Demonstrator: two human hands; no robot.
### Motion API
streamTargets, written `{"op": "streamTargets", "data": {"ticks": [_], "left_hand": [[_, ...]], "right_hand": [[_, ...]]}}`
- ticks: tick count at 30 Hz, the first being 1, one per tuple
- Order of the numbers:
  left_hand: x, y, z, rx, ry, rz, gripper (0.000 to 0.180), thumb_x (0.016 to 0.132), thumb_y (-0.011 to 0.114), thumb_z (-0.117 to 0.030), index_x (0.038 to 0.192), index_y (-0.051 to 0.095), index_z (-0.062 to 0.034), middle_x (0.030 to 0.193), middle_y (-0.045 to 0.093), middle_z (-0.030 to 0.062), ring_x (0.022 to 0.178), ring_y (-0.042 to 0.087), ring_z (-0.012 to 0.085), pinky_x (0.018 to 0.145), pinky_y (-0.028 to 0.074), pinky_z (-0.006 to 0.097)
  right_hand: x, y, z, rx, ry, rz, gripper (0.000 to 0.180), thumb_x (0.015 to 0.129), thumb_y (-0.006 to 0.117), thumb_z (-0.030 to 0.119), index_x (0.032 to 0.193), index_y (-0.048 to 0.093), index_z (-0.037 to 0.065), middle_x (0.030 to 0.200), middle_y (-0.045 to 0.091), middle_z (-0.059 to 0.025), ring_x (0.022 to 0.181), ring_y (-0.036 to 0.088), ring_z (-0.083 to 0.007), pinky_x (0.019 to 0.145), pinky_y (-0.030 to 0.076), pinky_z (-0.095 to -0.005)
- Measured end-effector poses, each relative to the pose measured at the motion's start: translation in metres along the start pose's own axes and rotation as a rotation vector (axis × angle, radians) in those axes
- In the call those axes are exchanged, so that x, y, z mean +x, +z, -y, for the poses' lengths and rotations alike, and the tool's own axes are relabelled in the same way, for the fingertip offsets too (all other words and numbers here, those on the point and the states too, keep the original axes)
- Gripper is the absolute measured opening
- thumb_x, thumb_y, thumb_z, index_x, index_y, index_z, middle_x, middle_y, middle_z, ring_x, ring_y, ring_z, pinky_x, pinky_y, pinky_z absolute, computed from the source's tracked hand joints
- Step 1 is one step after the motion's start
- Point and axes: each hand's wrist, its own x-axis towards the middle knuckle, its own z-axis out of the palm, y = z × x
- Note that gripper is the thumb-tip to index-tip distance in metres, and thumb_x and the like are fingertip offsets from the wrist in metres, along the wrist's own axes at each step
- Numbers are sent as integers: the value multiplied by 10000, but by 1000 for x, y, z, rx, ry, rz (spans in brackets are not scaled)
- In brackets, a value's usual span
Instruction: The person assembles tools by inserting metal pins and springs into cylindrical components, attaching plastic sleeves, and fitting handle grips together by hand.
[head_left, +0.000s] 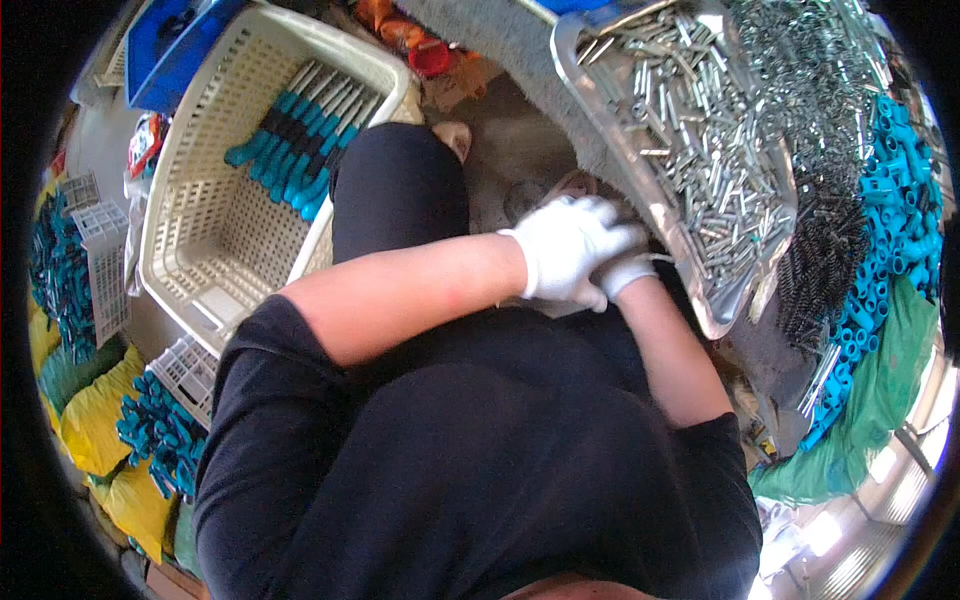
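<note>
In front of my body, near my lap, my two hands meet, both in white gloves. My left hand reaches across to the right and lies over the other hand, its fingers curled and its thumb low. What it grips, if anything, is hidden. My right hand is mostly covered by the left one, so its fingers do not show. Close to their right stands a metal tray heaped with loose silver metal pins. To the left, a beige plastic basket holds several tools with teal-and-black handles and metal shafts.
Beyond the tray lie piles of wire-like metal pieces, dark springs and teal tubular plastic parts beside green sheeting. At left are a blue crate, teal parts and yellow sacks.
</note>
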Motion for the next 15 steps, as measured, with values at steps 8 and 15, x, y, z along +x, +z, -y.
{"op": "streamTargets", "data": {"ticks": [8, 15], "left_hand": [[26, 126, 64, 216, -72, 502, 387, 857, 560, -369, 1141, 680, -135, 1251, 617, 120, 1078, 628, 274, 959, 473, 396], [53, 135, 60, 210, 63, 456, 446, 866, 540, -416, 1200, 621, -133, 1307, 554, 124, 1137, 572, 272, 995, 432, 399]], "right_hand": [[118, -71, 84, -87, -269, -32, 496, 927, 567, 272, 1367, 451, 74, 1356, 505, -99, 1253, 462, -228, 1007, 434, -398], [133, -160, 179, -201, -434, -142, 505, 926, 569, 277, 1373, 444, 76, 1365, 496, -97, 1259, 455, -227, 1010, 433, -398]]}}
